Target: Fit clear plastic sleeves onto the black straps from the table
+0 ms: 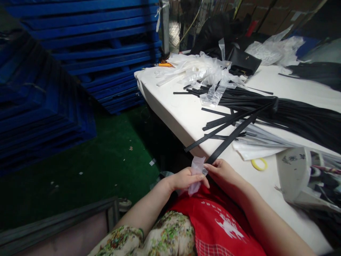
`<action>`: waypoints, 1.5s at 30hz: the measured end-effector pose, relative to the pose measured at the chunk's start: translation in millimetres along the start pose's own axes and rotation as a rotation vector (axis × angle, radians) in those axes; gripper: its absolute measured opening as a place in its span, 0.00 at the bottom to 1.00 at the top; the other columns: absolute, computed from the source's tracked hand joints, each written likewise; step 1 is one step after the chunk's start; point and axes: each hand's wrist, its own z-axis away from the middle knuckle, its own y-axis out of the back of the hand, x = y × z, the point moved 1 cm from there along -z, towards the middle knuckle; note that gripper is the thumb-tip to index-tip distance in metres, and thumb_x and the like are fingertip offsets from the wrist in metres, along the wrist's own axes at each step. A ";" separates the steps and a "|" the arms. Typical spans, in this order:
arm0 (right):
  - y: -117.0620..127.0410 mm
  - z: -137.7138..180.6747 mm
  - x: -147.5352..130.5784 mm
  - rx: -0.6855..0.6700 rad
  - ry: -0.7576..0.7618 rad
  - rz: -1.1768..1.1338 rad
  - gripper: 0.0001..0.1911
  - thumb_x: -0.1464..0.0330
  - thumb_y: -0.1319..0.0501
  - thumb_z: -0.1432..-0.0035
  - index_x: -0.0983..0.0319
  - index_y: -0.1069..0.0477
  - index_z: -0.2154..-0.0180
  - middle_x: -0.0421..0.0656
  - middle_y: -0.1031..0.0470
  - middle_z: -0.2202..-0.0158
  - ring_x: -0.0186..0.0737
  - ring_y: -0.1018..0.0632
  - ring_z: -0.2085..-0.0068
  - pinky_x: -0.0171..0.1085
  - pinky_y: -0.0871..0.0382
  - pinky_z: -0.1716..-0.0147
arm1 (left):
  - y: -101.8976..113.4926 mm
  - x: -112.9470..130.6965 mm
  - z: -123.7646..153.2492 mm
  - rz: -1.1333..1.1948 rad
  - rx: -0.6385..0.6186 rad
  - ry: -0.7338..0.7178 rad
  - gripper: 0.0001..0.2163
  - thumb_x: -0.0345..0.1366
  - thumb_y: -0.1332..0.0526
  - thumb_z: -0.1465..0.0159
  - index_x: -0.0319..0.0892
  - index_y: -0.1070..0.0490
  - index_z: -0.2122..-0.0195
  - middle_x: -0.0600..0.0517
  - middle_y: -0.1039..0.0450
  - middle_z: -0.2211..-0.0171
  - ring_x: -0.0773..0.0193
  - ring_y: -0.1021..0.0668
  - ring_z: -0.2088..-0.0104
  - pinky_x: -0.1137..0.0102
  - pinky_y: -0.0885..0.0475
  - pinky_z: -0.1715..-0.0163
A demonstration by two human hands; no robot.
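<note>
My left hand (188,179) is closed around a narrow clear plastic sleeve (198,164), just off the table's near edge. My right hand (218,169) pinches the near end of a flat black strap (231,140), right beside the sleeve's mouth. Whether the strap's tip sits inside the plastic is hidden by my fingers. The strap runs up and back over the white table toward a large bundle of black straps (298,112). A few loose straps (217,122) fan out from the bundle, one reaching past the table edge.
Crumpled plastic sleeves (205,69) are heaped at the table's far left corner near an orange cutter (164,64). A yellow ring of tape (259,164) lies near a cut-open white container (293,174) of small items. Stacked blue pallets (106,46) stand left on the green floor.
</note>
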 end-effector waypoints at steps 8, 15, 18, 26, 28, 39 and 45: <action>38.0 -46.4 -63.4 0.256 -0.123 0.695 0.37 0.41 0.53 0.39 0.64 0.22 0.75 0.52 0.23 0.77 0.48 0.21 0.71 0.41 0.33 0.67 | -5.8 -5.9 -1.1 -0.531 0.057 0.055 0.19 0.38 0.50 0.29 0.40 0.19 0.64 0.50 0.19 0.65 0.64 0.21 0.65 0.73 0.29 0.59; 30.6 -116.2 -66.0 0.298 -0.316 0.727 0.24 0.50 0.38 0.46 0.66 0.20 0.69 0.57 0.21 0.70 0.58 0.20 0.55 0.44 0.30 0.57 | -11.8 0.1 -4.3 -0.700 0.092 0.027 0.20 0.40 0.51 0.29 0.43 0.19 0.66 0.51 0.19 0.66 0.61 0.20 0.64 0.72 0.29 0.58; 35.9 -119.3 -52.0 0.253 -0.323 0.671 0.18 0.58 0.38 0.45 0.66 0.22 0.75 0.53 0.22 0.77 0.52 0.18 0.65 0.41 0.28 0.62 | -11.5 0.8 -3.2 -0.684 0.087 0.019 0.23 0.44 0.52 0.29 0.41 0.20 0.69 0.50 0.20 0.68 0.62 0.20 0.65 0.72 0.29 0.59; 49.0 -111.4 -34.5 0.290 -0.319 0.562 0.34 0.47 0.51 0.38 0.66 0.24 0.77 0.54 0.22 0.78 0.50 0.19 0.71 0.42 0.26 0.64 | -13.3 -0.5 -2.0 -0.626 0.081 0.005 0.36 0.46 0.70 0.26 0.40 0.21 0.67 0.50 0.21 0.72 0.65 0.20 0.65 0.72 0.30 0.54; 49.8 -116.9 -41.1 0.342 -0.318 0.634 0.36 0.41 0.49 0.43 0.65 0.25 0.78 0.55 0.23 0.79 0.56 0.19 0.65 0.47 0.27 0.58 | -13.8 -3.8 -4.4 -0.641 0.065 -0.023 0.31 0.44 0.64 0.26 0.39 0.20 0.60 0.49 0.19 0.65 0.63 0.20 0.60 0.72 0.31 0.51; 38.5 -135.2 -54.3 0.413 -0.183 0.363 0.08 0.68 0.36 0.51 0.68 0.25 0.74 0.53 0.22 0.75 0.50 0.19 0.64 0.39 0.28 0.62 | -18.2 -10.5 -9.2 -0.450 0.133 0.015 0.20 0.38 0.52 0.29 0.35 0.21 0.53 0.46 0.19 0.57 0.61 0.19 0.56 0.71 0.28 0.50; 44.8 -68.0 -39.1 0.374 0.158 -0.169 0.11 0.62 0.43 0.39 0.62 0.29 0.61 0.47 0.18 0.62 0.32 0.26 0.77 0.32 0.32 0.77 | -14.1 -9.8 -5.4 -0.203 0.149 0.052 0.21 0.44 0.49 0.30 0.35 0.21 0.54 0.45 0.18 0.61 0.61 0.19 0.59 0.69 0.27 0.53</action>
